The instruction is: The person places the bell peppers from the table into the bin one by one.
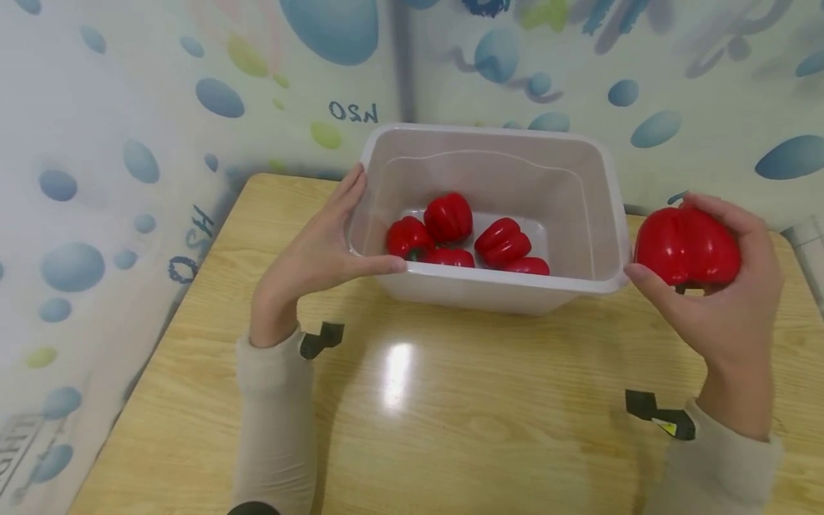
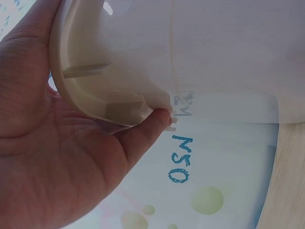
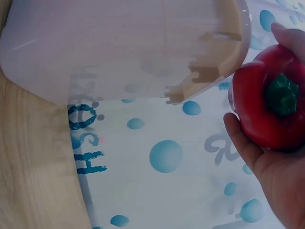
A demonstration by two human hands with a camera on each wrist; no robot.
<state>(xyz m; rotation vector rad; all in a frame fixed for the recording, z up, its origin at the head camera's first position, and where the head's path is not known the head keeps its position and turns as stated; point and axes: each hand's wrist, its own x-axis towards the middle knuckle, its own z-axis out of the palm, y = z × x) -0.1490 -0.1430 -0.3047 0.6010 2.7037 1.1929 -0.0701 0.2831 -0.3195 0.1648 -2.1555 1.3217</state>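
Note:
A pale plastic bin [image 1: 489, 286] stands toward the back of the table, with several red bell peppers [image 1: 503, 243] lying on its floor. My left hand [image 1: 322, 243] grips the bin's left end, thumb along the front rim and fingers around the outer side; the left wrist view shows the fingers [image 2: 147, 131] under the rim. My right hand [image 1: 740, 300] holds another red bell pepper [image 1: 685, 247] just outside the bin's right end. In the right wrist view its green stem [image 3: 282, 94] faces the camera.
The light wood table [image 1: 463, 408] has black tape marks [image 1: 322, 340] near each forearm. A wall covering [image 1: 257, 93] with blue and green spots closes off the back and left sides, close behind the bin.

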